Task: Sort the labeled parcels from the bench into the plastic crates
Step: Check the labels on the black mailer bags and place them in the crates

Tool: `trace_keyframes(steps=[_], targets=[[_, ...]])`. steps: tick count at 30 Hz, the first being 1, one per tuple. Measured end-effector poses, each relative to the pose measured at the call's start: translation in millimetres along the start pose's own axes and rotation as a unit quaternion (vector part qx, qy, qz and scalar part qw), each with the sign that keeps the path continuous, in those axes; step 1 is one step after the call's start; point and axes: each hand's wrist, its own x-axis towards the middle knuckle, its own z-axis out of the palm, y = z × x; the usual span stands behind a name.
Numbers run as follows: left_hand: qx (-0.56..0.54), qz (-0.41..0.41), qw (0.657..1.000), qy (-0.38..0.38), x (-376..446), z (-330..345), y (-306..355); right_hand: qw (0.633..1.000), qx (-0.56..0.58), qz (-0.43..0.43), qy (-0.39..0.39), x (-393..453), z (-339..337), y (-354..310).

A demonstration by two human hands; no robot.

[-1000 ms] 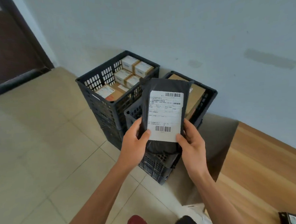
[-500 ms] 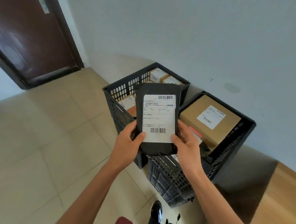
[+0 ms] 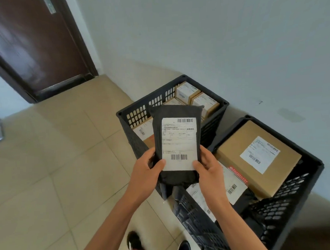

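**Parcel held over the crates, placement pending**

Head view. The dark mailer parcel (image 3: pixel 177 143) is held upright at frame centre, its white label (image 3: pixel 179 143) facing the camera. The left hand (image 3: pixel 143 171) grips the lower left edge, thumb on the front face near the label corner and fingers curled behind. The right hand (image 3: pixel 210 166) grips the lower right edge the same way, thumb on the label's bottom corner. Both sets of fingers are clamped on the parcel; neither hand is free.

The parcel is in the air, above and in front of the two black plastic crates that stand on the tiled floor (image 3: pixel 57 168) against the wall. The rear crate (image 3: pixel 140 114), at 12 o'clock from the parcel, contains several small labelled cartons (image 3: pixel 187 91). The near crate (image 3: pixel 279 205), at 4 o'clock from the parcel, contains a large brown box (image 3: pixel 257 158) and flat labelled mailers (image 3: pixel 230 186) under and beside it. A brown door (image 3: pixel 32 45) is at 10 o'clock.

Task status, as a judgement: both crates already contain parcels, so sorting is well under way. The held parcel is not yet placed; the label appears to be under inspection to choose a crate. By contents, the near crate with the flat mailers looks the likelier destination. The tabletop is out of view, so the number of parcels left cannot be determined.
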Motion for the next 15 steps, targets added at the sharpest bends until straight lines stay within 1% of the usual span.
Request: trace_keyframes(steps=[5,9,12,15], targets=[[0.012,0.030,0.995,-0.098,56,-7,0,0.995,0.039,0.038,0.084,48,13,2],[0.018,0.015,0.985,-0.173,109,-37,-14,0.991,0.019,0.048,0.127,80,43,2],[0.024,0.012,0.980,-0.200,140,-58,-18,0.988,0.005,0.051,0.143,94,68,-3],[0.017,0.008,0.971,-0.240,177,-76,-25,0.981,0.003,0.057,0.186,110,98,-5]])
